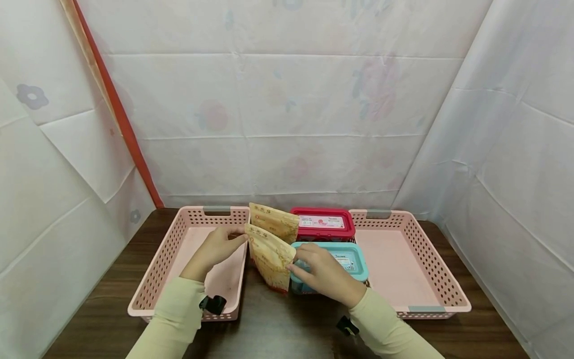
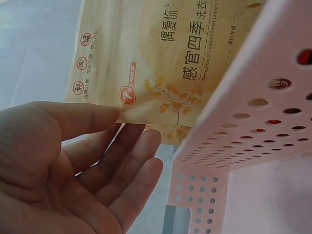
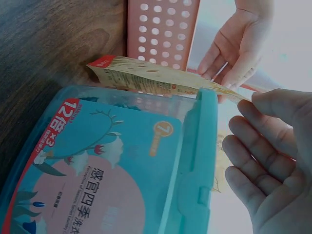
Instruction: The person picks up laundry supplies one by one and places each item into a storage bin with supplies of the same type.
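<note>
A yellow laundry pouch [image 1: 270,255] with a red bottom edge stands between two pink baskets, tilted a little. My left hand [image 1: 219,249] pinches its upper left corner; the left wrist view shows the thumb on the printed front [image 2: 170,87]. At the opposite top corner, my right hand [image 1: 324,271] pinches the pouch between thumb and forefinger, its other fingers loosely bent. Just behind is a second yellow pouch [image 1: 274,219]. A teal-lidded box [image 1: 347,257] sits under and beside my right hand, its blue printed side [image 3: 97,165] showing in the right wrist view.
The left pink basket [image 1: 154,271] and right pink basket [image 1: 441,254] flank the pouches and boxes. A red-lidded box [image 1: 322,222] stands behind the teal one. Dark wooden table [image 1: 287,329] shows in front, and a white patterned sheet [image 1: 287,114] hangs behind.
</note>
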Demonstrator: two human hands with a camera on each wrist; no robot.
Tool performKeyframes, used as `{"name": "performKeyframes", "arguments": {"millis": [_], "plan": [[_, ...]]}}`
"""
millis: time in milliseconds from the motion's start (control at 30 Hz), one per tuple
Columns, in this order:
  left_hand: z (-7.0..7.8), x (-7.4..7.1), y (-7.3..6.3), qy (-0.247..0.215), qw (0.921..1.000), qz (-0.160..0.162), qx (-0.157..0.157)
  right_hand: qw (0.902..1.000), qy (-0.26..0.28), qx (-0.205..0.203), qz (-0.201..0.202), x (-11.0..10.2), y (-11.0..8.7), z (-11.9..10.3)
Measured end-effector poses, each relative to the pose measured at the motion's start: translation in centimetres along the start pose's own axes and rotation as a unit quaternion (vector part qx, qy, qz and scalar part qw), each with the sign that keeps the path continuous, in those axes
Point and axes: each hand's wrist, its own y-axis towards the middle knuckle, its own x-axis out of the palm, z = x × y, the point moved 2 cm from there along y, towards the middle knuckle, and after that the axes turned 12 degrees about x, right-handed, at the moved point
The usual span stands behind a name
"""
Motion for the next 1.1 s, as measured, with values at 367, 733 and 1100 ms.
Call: {"name": "performKeyframes", "arguments": {"millis": [367, 733, 1100], "plan": [[1.0, -0.6, 0.2, 0.006, 0.9998, 0.013, 0.011, 0.998, 0.042, -0.016, 0.043, -0.7, 0.0, -0.2], [2.0, -1.3, 0.1, 0.002, 0.9993, 0.026, 0.026, 0.9947, 0.067, -0.035, 0.069, -1.4, 0.1, -0.7], [3.4, -2.3, -0.1, -0.025, 0.9974, 0.039, 0.055, 0.988, 0.079, -0.065, 0.115, -2.8, 0.3, -1.8]]}}
